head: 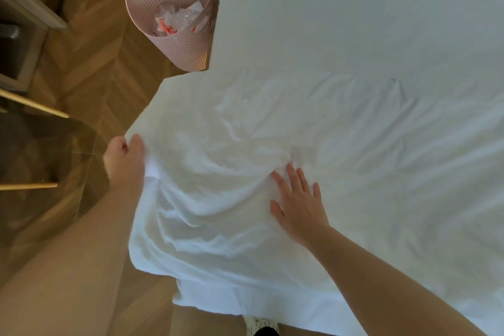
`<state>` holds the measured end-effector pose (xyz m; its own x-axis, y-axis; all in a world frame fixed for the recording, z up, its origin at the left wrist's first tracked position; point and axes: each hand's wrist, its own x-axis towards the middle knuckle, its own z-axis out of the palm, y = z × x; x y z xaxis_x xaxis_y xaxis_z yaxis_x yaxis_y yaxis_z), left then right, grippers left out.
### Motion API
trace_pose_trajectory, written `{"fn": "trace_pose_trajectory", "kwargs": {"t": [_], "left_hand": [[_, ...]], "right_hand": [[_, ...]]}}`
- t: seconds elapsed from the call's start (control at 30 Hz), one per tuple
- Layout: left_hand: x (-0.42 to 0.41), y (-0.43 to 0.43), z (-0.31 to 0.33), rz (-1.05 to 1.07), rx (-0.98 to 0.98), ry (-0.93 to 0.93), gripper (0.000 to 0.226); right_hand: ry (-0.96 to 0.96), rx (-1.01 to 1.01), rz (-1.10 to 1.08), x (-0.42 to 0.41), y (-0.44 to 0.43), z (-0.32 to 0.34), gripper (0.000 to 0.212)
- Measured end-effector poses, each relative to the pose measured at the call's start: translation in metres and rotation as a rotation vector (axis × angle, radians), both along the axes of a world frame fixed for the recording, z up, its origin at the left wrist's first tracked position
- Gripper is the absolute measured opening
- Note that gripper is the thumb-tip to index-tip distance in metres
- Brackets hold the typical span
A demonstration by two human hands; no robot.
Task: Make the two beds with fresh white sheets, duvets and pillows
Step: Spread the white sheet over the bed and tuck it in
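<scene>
A white sheet lies rumpled over the near corner of the bed, whose far part is smooth and white. My left hand grips the sheet's left edge, lifted over the floor beside the bed. My right hand lies flat on the sheet with fingers straight and spread, pressing into a bunch of folds. The sheet's lower edge hangs over the bed's front side.
A pink perforated bin with crumpled paper and wrappers stands on the wooden herringbone floor against the bed's left side. A glass-topped table with gold legs stands at the left. My shoe shows at the bottom.
</scene>
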<state>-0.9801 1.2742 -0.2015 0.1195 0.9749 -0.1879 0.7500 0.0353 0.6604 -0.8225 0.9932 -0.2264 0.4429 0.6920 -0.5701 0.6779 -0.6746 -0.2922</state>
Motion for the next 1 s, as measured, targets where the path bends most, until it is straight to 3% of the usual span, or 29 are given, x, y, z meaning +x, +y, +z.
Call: {"fn": "trace_pose_trajectory", "kwargs": {"t": [0.13, 0.2, 0.33, 0.37, 0.47, 0.53, 0.67, 0.77, 0.87, 1.0], "left_hand": [[-0.026, -0.002, 0.010, -0.143, -0.289, 0.096, 0.034], [-0.037, -0.014, 0.014, -0.077, -0.463, 0.090, 0.050], [-0.053, -0.033, 0.000, -0.057, -0.738, 0.220, 0.050], [-0.055, -0.036, -0.005, -0.098, -0.688, 0.322, 0.049], [-0.061, -0.043, -0.014, -0.096, -0.290, 0.678, 0.045], [-0.062, -0.049, -0.013, -0.029, -0.180, 0.743, 0.039], [-0.027, -0.059, -0.012, 0.018, -0.188, 0.558, 0.039], [0.007, -0.055, -0.013, 0.076, -0.140, 0.318, 0.039], [0.033, -0.040, -0.010, 0.042, -0.169, 0.132, 0.054], [0.070, -0.004, -0.005, -0.160, -0.057, 0.200, 0.075]], "right_hand": [[0.026, -0.032, -0.010, 0.002, -0.001, 0.005, 0.064], [0.050, -0.037, -0.013, -0.001, 0.001, 0.010, 0.064], [0.072, -0.012, -0.032, -0.004, 0.003, 0.017, 0.064], [0.064, -0.004, -0.030, -0.004, 0.003, 0.018, 0.063], [0.031, 0.020, -0.030, -0.008, -0.001, 0.017, 0.063], [0.013, 0.023, -0.003, -0.011, -0.006, 0.016, 0.063], [-0.068, 0.011, 0.035, 0.002, -0.017, 0.011, 0.064], [-0.075, 0.005, 0.005, 0.016, -0.013, 0.009, 0.065], [-0.087, 0.008, 0.002, 0.026, -0.004, 0.011, 0.065], [-0.171, 0.068, 0.043, 0.047, 0.020, 0.012, 0.065]]}}
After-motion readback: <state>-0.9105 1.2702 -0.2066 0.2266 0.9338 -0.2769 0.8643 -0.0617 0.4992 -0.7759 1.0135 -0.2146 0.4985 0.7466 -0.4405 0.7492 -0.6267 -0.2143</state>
